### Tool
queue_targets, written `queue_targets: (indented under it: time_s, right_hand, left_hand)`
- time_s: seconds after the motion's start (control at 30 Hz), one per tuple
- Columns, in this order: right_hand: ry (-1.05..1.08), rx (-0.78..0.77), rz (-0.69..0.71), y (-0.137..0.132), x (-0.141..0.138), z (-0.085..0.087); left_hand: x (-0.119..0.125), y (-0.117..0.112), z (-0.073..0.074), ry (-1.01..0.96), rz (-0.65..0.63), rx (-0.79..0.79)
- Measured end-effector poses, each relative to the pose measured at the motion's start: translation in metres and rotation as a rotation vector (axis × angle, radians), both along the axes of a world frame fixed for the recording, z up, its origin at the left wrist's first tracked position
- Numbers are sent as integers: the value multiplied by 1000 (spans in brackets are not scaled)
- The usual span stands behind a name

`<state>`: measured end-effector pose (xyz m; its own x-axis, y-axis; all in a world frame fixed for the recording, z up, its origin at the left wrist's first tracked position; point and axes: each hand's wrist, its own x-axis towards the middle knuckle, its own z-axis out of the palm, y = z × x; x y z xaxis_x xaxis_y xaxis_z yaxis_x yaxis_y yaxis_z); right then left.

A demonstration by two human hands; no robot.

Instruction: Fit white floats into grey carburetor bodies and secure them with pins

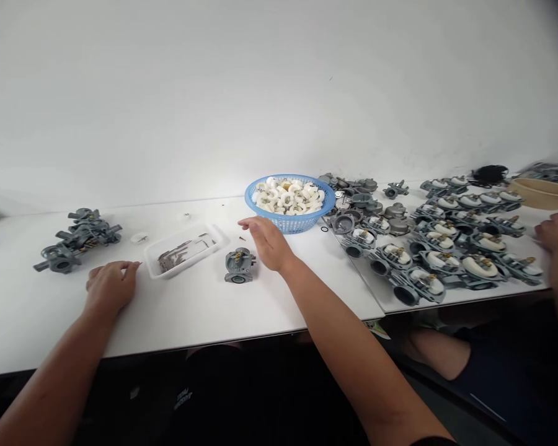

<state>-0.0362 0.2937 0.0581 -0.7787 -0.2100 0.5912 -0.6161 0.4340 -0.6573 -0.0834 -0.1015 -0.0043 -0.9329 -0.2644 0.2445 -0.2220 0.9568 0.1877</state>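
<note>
The left hand (111,286) is lying half closed and holding nothing beside a white tray (190,261), while the right hand (267,243) is opening wide, empty, near a gray carburetor (240,265)

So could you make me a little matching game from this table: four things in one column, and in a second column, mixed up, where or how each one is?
Things:
1. Blue plastic basket
2. White plastic tray
3. Single carburetor
4. Left hand

Places and states:
A. Holds thin metal pieces
B. Rests on the table beside the tray's corner
C. Filled with white ring-shaped carburetor floats
D. Sits between the tray and the right hand

Pairs: 1-C, 2-A, 3-D, 4-B
</note>
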Motion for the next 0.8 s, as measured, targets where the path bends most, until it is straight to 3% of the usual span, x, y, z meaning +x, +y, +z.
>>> queue_targets:
  time_s: [0.13, 0.2, 0.27, 0.33, 0.4, 0.47, 0.5, 0.67, 0.8]
  right_hand:
    - [158, -181, -78, 8, 2, 11]
    - [210, -241, -194, 16, -3, 21]
    - [219, -201, -338, 27, -14, 36]
    - [152, -27, -471, 40, -33, 53]
    - [-15, 257, -613, 53, -56, 68]
    - [-218, 574, -714, 65, -80, 77]
    - [-290, 659, -718, 70, -91, 78]
    - [-541, 852, -650, 83, -126, 68]
    - [-559, 942, -670, 76, -134, 63]
  left_hand:
    - [6, 7, 11, 60, -10, 117]
    - [7, 9, 16, 40, 41, 172]
    - [7, 9, 20, 22, 100, 205]
    - [5, 7, 21, -3, 131, 232]
    - [4, 5, 21, -25, 123, 250]
    - [3, 5, 20, -16, 88, 270]
    - [3, 5, 19, -3, 67, 283]
    - [8, 9, 20, 1, -20, 343]
    - [11, 11, 22, 28, -12, 397]
